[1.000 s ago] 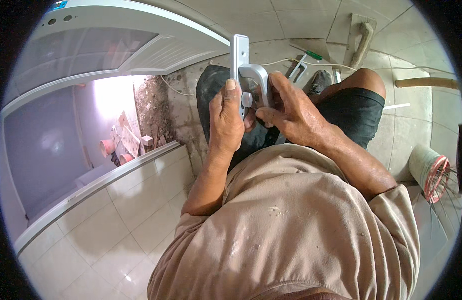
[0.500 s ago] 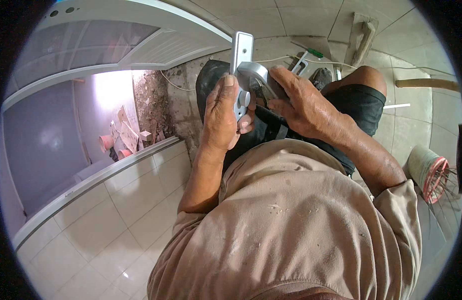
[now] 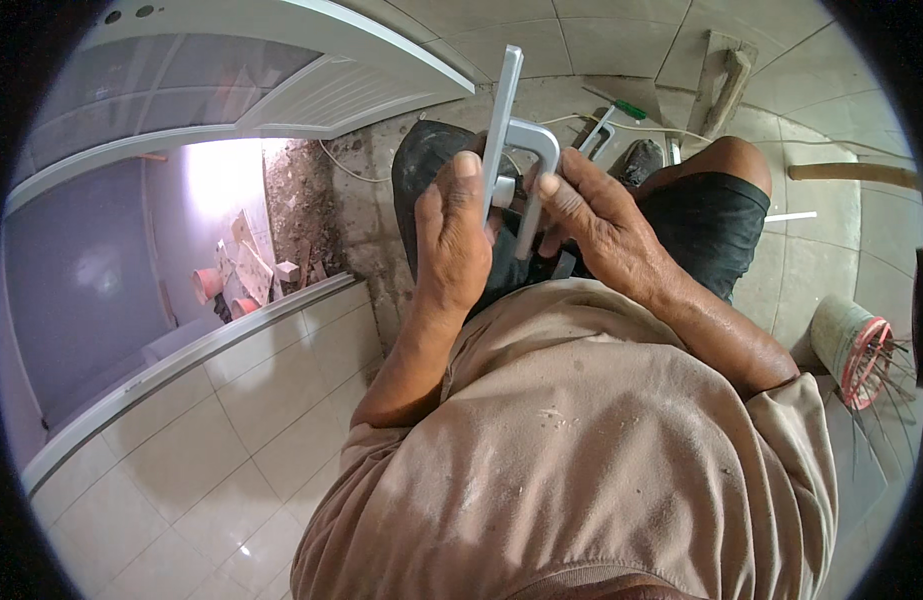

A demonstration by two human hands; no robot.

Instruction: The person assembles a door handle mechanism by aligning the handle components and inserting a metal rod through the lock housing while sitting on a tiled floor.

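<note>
A silver door handle [image 3: 502,115] stands nearly edge-on above my lap, its long flat backplate tilted slightly right at the top. My left hand [image 3: 453,240] is closed round the lower backplate, thumb along its edge. My right hand [image 3: 611,225] grips the bent lever [image 3: 537,137] with thumb and fingers, on the side facing away from the plate. Between plate and lever a round silver knob [image 3: 503,190] shows. My left fingertips are mostly hidden behind the plate.
Beyond my knees lie a second silver handle [image 3: 602,136], a green-handled screwdriver [image 3: 629,108] and a pale cable [image 3: 671,128]. A wooden piece [image 3: 721,90] leans at the back. A white door [image 3: 381,85] stands open at left. A bucket [image 3: 841,335] holding thin rods lies at right.
The door handle has turned in my hands, so its plate now shows edge-on instead of its face. Both hands have shifted a little with it, keeping their grip.
</note>
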